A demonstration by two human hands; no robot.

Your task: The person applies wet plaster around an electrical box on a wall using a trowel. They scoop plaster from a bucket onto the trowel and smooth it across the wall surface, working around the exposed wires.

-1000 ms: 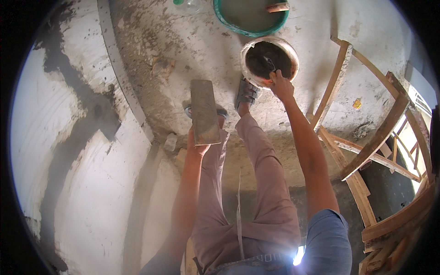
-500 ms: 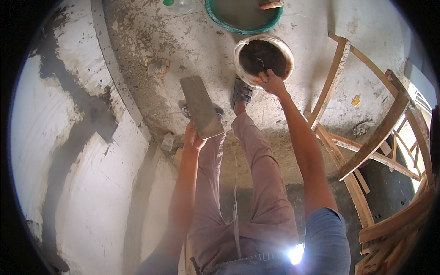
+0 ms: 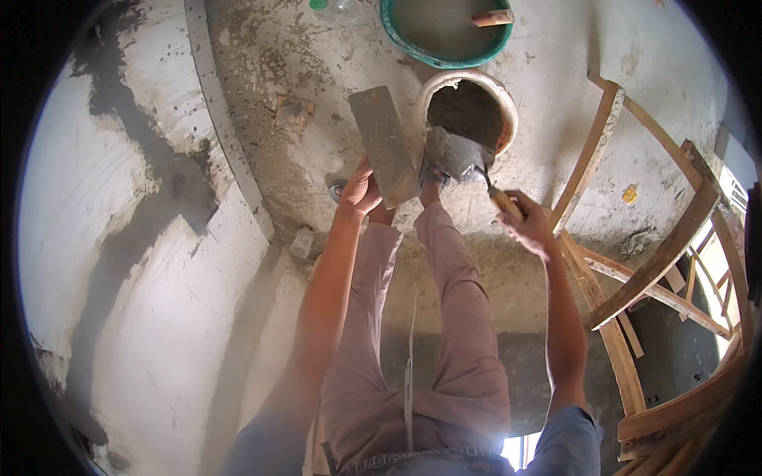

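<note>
My left hand is closed on a grey, rectangular plastering float, its flat face turned up and its underside hidden. Wrapped round a wooden handle, my right hand grips a trowel. The trowel's broad blade carries wet grey mortar and hangs over the near edge of a white bucket, close to the float's right side. Dark mortar lies inside the bucket, partly covered by the blade.
Beyond the bucket stands a green basin of murky water with a wooden piece at its rim. A plastic bottle lies at the far left. Wooden framing rises at right; a white wall with grey patches stands left.
My right hand has drawn the trowel out of the bucket toward me, with mortar on its blade. The float has shifted right, nearer the bucket.
</note>
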